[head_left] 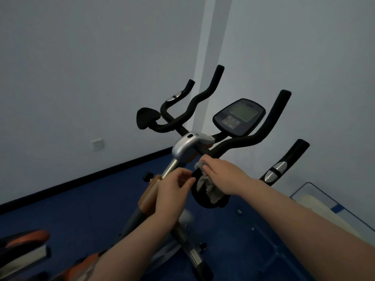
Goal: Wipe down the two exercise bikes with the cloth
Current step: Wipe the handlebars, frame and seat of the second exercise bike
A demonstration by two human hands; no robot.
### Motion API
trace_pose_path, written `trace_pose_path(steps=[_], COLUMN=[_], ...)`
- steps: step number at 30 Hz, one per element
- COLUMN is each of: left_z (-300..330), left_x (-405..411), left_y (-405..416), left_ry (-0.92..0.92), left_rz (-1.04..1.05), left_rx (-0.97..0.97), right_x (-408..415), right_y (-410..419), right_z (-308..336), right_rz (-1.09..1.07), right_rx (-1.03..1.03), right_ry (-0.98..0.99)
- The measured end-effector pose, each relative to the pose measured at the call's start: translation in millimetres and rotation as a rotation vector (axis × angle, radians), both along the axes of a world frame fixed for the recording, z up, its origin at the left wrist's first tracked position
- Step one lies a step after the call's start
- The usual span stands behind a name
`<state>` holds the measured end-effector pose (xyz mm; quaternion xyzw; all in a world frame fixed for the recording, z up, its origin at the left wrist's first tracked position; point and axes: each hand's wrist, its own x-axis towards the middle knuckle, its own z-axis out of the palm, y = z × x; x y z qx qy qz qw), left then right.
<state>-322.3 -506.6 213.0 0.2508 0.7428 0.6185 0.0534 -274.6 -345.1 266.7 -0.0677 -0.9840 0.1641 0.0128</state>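
Observation:
An exercise bike (pixel 185 148) with black handlebars, a silver stem cap and a console screen (pixel 239 116) stands in front of me. My right hand (pixel 223 174) grips a grey cloth (pixel 207 185) and presses it onto a black elbow pad on the handlebar. My left hand (pixel 174 189) pinches the near edge of that pad with curled fingers. Part of a second orange and black bike (pixel 26 246) shows at the lower left.
White walls meet in a corner behind the bike, with a wall socket (pixel 97 144) at the left. The floor is dark blue carpet (pixel 81 199). A clear box with a pale object inside (pixel 320 203) sits at the right.

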Motion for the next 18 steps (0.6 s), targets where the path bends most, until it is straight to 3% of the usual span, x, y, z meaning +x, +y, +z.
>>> trace_pose_path(steps=[8, 12, 16, 18], left_z=[-0.8, 0.2, 11.3, 20.0], left_x=[6.0, -5.0, -16.3, -19.2], left_y=[4.6, 0.5, 5.6, 11.2], left_ry=[-0.039, -0.02, 0.085, 0.176], left_rz=[0.039, -0.024, -0.147, -0.214], left_rx=[0.054, -0.003, -0.065, -0.108], right_x=[10.1, 25.9, 11.1, 6.3], right_y=[-25.5, -30.8, -30.5, -34.2], right_z=[-17.9, -26.4, -14.5, -9.3], right_rz=[-0.134, -0.421, -0.481, -0.524], right_rx=[0.105, 0.045, 0.108, 0.085], right_ry=[0.241, 0.19, 0.019, 0.023])
